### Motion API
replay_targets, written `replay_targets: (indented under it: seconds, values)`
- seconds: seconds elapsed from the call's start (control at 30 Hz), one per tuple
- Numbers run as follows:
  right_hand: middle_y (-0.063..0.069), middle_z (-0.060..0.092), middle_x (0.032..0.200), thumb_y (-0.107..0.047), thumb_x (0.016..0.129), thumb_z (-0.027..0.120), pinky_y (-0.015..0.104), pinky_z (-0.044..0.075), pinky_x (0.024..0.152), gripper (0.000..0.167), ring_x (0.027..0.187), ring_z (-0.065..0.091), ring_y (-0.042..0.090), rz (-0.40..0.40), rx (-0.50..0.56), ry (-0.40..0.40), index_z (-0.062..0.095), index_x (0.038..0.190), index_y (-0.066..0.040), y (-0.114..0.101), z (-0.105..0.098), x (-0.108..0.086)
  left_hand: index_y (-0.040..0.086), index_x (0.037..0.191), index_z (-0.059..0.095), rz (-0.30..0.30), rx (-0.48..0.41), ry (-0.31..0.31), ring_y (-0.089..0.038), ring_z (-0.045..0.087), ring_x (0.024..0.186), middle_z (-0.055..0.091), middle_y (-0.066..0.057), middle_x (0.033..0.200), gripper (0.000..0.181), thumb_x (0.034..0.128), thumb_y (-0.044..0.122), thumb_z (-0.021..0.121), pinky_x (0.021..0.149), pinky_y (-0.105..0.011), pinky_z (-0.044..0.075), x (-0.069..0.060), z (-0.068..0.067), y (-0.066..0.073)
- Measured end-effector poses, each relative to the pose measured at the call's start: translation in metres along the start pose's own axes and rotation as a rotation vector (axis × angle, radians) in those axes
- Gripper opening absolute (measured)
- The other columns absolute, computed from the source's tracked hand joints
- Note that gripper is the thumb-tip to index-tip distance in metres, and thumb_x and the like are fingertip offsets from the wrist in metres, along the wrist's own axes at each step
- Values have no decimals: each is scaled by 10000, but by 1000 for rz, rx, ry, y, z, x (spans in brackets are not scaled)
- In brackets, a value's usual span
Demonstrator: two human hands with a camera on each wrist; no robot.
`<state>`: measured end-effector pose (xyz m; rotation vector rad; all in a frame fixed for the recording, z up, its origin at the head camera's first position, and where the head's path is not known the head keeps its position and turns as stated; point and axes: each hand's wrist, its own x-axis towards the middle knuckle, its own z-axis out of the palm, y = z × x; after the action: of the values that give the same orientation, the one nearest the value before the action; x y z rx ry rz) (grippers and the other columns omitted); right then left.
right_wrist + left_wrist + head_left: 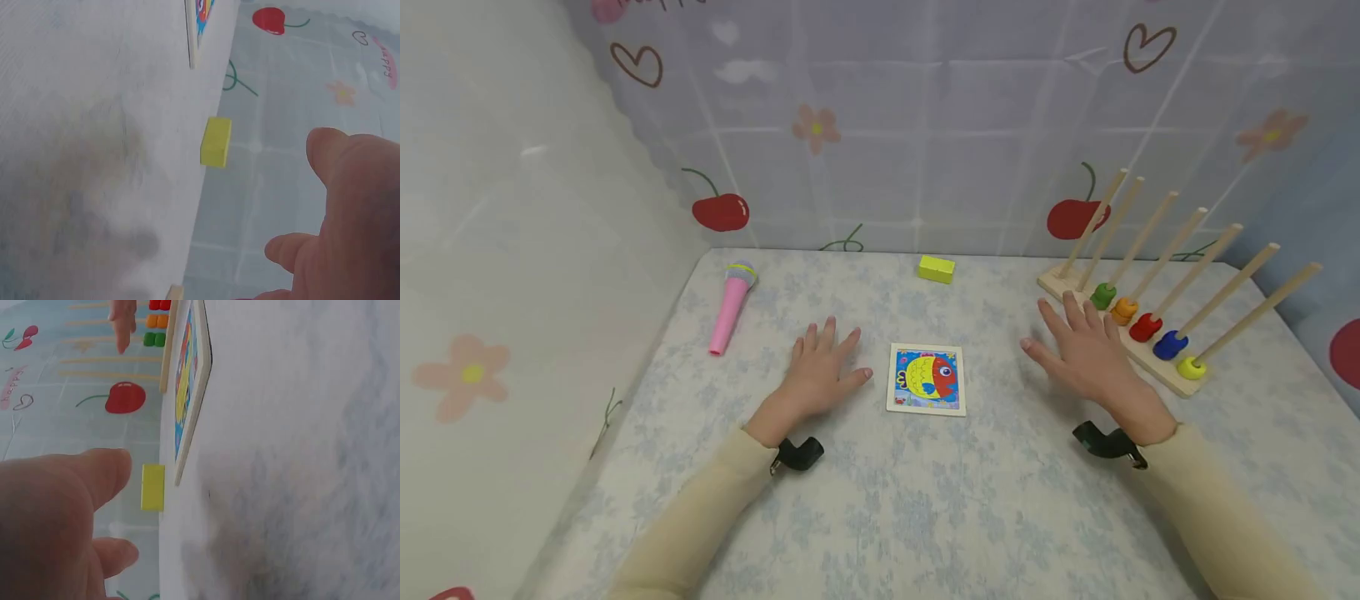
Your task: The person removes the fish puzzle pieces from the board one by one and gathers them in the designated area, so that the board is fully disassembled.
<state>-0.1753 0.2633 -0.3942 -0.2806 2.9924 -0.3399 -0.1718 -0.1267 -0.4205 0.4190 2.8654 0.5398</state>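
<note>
Between the two hands lies a square fish picture puzzle (927, 380) with a pale wooden frame. To its left, my left hand (822, 375) hovers with fingers spread, holding nothing. My right hand (1084, 350) is likewise spread and bare, over the table close to a wooden stacking rack (1157, 367). Tall pegs rise from the rack, and green, orange, red, blue and yellow beads sit low on several of them. In the left wrist view, the thumb and a finger of the left hand (56, 519) show, apart from the puzzle (199, 381). The right wrist view shows the right hand (356, 212) touching nothing.
A pink toy microphone (730, 310) with a grey and yellow head lies at the left of the table. Near the back edge sits a yellow block (936, 269). A patterned curtain (917, 125) hangs behind the cloth-covered table (925, 517).
</note>
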Motion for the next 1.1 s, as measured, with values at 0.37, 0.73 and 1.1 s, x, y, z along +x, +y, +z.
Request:
replay_targets:
  seconds: [0.37,0.73,1.1]
  values:
    - [341,166,1652,-462,1007,552,754,126,1184,754,1496,164,600,-90,26,-28,327,1590,-41,-43,19,21,187,1604,358,15,-49,-59,-507,87,1566,148,-236,1699,720,988,481,585,1236,-670,126,-10,26,22]
    - [247,559,1426,-346,904,755,599,463,1073,614,1321,503,432,-238,129,1,594,1421,-56,-97,34,47,176,1581,407,55,-114,-19,-505,29,1571,153,-250,1693,678,985,442,589,1241,-672,82,-19,42,33]
    - [141,674,1095,-296,886,788,399,539,826,439,968,611,267,-333,134,-48,714,1262,-83,-131,47,62,171,1554,453,87,-128,78,-512,42,1567,191,-264,1679,648,982,441,596,1238,-674,74,-22,53,29]
